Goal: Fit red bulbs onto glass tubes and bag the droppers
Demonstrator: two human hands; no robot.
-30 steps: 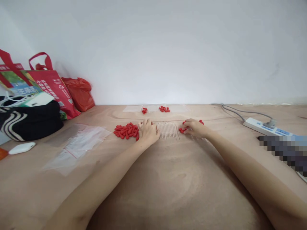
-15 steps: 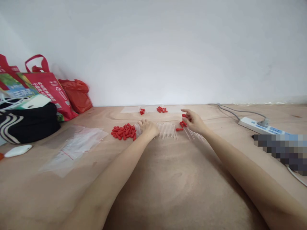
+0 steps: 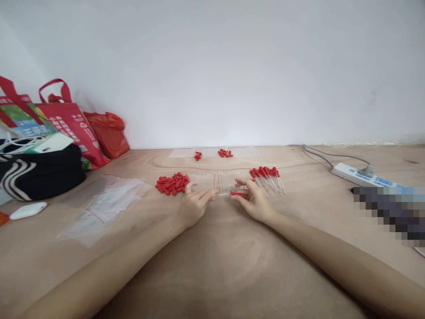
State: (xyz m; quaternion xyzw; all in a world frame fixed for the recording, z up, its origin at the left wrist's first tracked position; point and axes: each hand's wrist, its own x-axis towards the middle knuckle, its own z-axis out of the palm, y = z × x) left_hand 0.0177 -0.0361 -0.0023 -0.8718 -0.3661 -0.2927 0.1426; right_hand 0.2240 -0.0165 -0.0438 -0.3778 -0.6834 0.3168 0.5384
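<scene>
On the bench (image 3: 232,270), between a pile of red caps (image 3: 172,182) and capped droppers (image 3: 267,176), pinching one red cap (image 3: 237,193) in the right hand (image 3: 254,203), with the left hand (image 3: 191,207) loosely curled at the clear tubes (image 3: 215,180), hold unclear; probably best lining cap and tube up straight.

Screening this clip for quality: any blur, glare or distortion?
Head view: soft, even light, no glare; wide-angle stretch lengthens both forearms; a pixelated block hides something beside the power strip; the clear tubes near the left hand and right hand read faint.
</scene>
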